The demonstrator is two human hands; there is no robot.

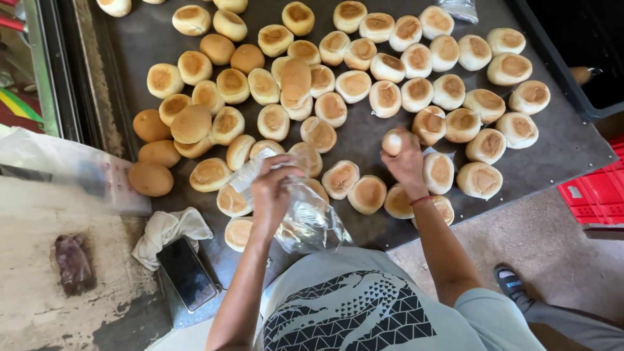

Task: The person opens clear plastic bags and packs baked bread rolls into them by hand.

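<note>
Several round bread buns (354, 84) lie spread over a dark metal tray (559, 149). My right hand (406, 162) is closed on one small bun (392, 141), lifted just above the others near the tray's front edge. My left hand (272, 192) grips the mouth of a clear plastic bag (309, 221) that hangs over the tray's front, with a bun or two showing through it. The bag's lower part bulges toward my body.
A white cloth (166, 231) and a dark phone (187, 273) lie at the front left. A worn counter (39, 286) holds a small dark packet (73, 263) and a blurred clear bag (71, 169). A red crate (598, 195) and black bin (578, 45) stand right.
</note>
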